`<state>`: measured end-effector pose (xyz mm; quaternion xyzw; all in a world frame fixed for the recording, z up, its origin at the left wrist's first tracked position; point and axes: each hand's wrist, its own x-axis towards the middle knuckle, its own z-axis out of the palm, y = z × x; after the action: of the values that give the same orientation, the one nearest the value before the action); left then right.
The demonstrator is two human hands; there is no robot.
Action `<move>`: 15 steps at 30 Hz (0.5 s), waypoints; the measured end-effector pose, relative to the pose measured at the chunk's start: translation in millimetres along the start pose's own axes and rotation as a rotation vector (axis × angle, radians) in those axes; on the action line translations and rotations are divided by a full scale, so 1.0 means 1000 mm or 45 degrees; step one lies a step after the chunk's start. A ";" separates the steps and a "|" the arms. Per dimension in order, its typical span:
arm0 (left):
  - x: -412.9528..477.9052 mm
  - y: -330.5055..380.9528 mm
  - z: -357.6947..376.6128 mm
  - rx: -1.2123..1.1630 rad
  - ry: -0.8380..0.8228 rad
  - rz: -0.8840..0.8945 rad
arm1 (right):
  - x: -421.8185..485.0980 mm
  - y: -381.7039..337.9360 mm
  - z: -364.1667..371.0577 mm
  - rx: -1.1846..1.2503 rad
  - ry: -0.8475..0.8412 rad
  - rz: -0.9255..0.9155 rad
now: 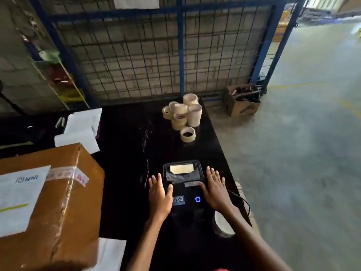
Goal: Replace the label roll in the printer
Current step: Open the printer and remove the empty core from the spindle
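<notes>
A black label printer (184, 189) sits on the black table near its front right. Its clear top window shows a pale roll (181, 169) inside, and a blue ring light (197, 199) glows on its front part. My left hand (159, 194) lies flat against the printer's left side, fingers spread, thumb on the casing. My right hand (214, 189) rests the same way on the right side. Neither hand holds anything. A white roll (222, 224) lies by my right forearm, partly hidden.
Several tan tape rolls (184, 116) are piled at the table's far right. A large cardboard box (48, 208) stands on the left, with white papers (82, 128) behind it. A blue wire fence (156, 51) runs behind the table. A box of dark parts (242, 100) sits on the floor.
</notes>
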<state>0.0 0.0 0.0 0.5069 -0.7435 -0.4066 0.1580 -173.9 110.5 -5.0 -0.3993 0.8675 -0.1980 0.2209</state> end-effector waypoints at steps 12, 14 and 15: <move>-0.045 -0.054 0.022 -0.277 -0.091 -0.364 | -0.041 0.038 0.042 0.127 -0.068 0.088; -0.044 -0.056 0.018 -0.281 -0.107 -0.317 | -0.041 0.038 0.042 0.106 -0.047 0.071; -0.044 -0.057 0.017 -0.280 -0.117 -0.289 | -0.042 0.038 0.042 0.080 -0.038 0.065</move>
<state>43.9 37.1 -46.8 0.5483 -0.6389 -0.5234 0.1313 -149.5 159.3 -49.2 -0.3729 0.8674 -0.2135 0.2511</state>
